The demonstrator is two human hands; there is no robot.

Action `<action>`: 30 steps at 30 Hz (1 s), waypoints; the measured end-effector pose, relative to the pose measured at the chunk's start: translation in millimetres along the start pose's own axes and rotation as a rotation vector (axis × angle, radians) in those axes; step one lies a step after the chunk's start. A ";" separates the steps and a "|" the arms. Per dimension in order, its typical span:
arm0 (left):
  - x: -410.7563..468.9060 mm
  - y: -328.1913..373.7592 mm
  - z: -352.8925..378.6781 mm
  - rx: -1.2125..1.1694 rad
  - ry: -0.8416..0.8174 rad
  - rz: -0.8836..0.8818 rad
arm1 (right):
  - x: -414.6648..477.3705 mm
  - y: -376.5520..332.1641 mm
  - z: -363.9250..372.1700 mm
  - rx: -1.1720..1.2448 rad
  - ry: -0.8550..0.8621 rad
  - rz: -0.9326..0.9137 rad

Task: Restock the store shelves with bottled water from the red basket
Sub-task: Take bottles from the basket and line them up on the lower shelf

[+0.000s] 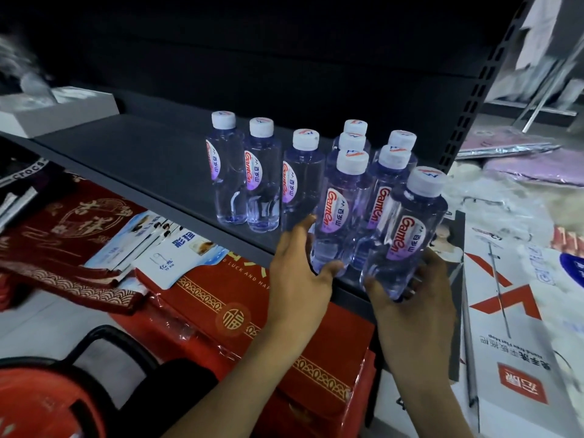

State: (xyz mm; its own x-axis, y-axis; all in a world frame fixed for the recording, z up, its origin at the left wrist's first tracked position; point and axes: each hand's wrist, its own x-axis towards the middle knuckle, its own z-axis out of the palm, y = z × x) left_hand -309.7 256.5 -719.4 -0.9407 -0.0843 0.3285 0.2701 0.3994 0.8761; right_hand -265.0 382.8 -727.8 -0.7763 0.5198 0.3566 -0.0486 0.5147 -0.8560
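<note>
Dim light leaves the back of the shelf [142, 156] nearly black while the white bottle caps [426, 181] catch a soft sheen, the wide lens bows the edges (the right upright [482, 93] leans hard), and both upper corners are blurred.

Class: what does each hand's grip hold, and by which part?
Left grip: the front-row bottle, low on its body. Right grip: the tilted bottle, near its base.
</note>
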 end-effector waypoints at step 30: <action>-46.4 4.0 -188.7 0.917 0.031 0.156 | -102.4 -137.8 60.8 -0.152 -0.160 -0.363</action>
State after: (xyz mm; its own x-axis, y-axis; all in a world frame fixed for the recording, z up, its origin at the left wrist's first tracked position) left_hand -226.2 89.7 -664.5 -0.8980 0.0123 0.4399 0.1133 0.9724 0.2041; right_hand -217.0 217.1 -669.1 -0.8140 0.1802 0.5522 -0.2530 0.7457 -0.6163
